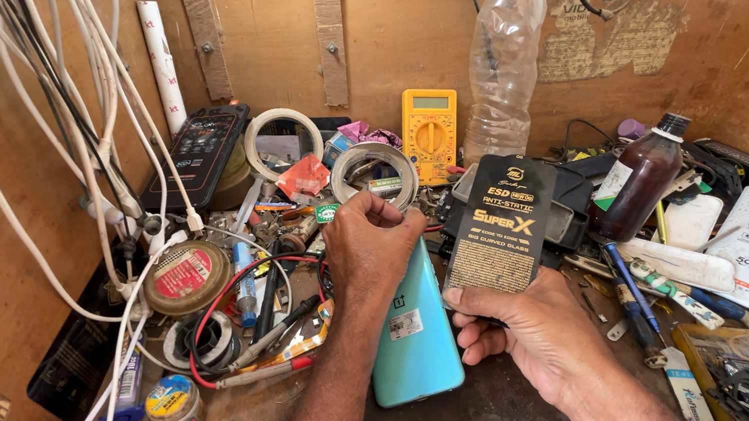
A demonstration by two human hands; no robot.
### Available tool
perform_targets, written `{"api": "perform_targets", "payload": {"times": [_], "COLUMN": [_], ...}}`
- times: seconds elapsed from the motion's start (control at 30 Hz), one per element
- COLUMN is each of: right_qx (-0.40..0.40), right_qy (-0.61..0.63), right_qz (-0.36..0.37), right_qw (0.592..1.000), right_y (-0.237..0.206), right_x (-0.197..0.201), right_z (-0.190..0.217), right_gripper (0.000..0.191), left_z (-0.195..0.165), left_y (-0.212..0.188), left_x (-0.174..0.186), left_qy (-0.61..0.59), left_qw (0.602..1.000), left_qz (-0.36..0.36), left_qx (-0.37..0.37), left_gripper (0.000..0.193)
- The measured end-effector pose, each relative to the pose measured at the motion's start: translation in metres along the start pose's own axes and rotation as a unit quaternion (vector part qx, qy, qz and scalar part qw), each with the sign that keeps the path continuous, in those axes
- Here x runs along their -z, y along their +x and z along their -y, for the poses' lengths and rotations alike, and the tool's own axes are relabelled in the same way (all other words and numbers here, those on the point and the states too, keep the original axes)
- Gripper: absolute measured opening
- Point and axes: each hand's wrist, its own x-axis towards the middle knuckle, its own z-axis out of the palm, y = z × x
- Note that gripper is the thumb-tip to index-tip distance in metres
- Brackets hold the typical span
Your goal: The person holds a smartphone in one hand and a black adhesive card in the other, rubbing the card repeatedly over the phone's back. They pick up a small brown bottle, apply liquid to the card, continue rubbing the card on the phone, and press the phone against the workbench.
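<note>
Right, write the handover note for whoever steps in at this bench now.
Left hand: grips the top end of the turquoise phone, which lies back-up on the bench.
Right hand: holds a flat black packet upright beside the phone.
Done: phone laid out, packet picked up.
Left: packet looks unopened; nothing from it is on the phone yet.
Nearby: yellow meter, brown bottle.

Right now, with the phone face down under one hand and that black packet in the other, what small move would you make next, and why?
Probably set the black packet down beside the turquoise phone. The right hand holds the packet upright by its lower edge, while the left hand rests on the phone's top end. The packet looks unopened, so opening it likely needs both hands free.
</note>
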Motion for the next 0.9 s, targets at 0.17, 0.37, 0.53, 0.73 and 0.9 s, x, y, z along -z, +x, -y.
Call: {"api": "perform_targets", "payload": {"times": [0.17, 0.37, 0.53, 0.73, 0.9], "right_qx": [0.007, 0.009, 0.016, 0.006, -0.019], "right_qy": [-0.003, 0.016, -0.007, -0.015, -0.023], "right_qz": [-0.011, -0.009, -0.003, 0.02, 0.005], "right_qw": [1.0, 1.0, 1.0, 1.0, 1.0], "right_y": [0.0, -0.001, -0.001, -0.001, -0.001], "right_x": [-0.001, -0.003, -0.003, 0.0, 0.0], "right_z": [-0.002, -0.003, -0.003, 0.001, 0.001], "right_gripper": [0.019, 0.018, 0.017, 0.019, 0.026], "left_z": [-0.001, -0.001, 0.001, 0.005, 0.019], "left_y": [-0.001, 0.0, -0.002, -0.001, 0.006], "left_x": [-0.001, 0.0, 0.001, 0.002, 0.004], "left_qy": [0.006, 0.007, 0.017, 0.0, -0.088], "left_qw": [1.0, 1.0, 1.0, 1.0, 0.996], "left_qz": [0.013, 0.011, -0.012, -0.004, 0.013], "left_qx": [0.0, -0.01, -0.01, -0.007, 0.023], "left_gripper": [0.026, 0.026, 0.029, 0.04, 0.037]}}
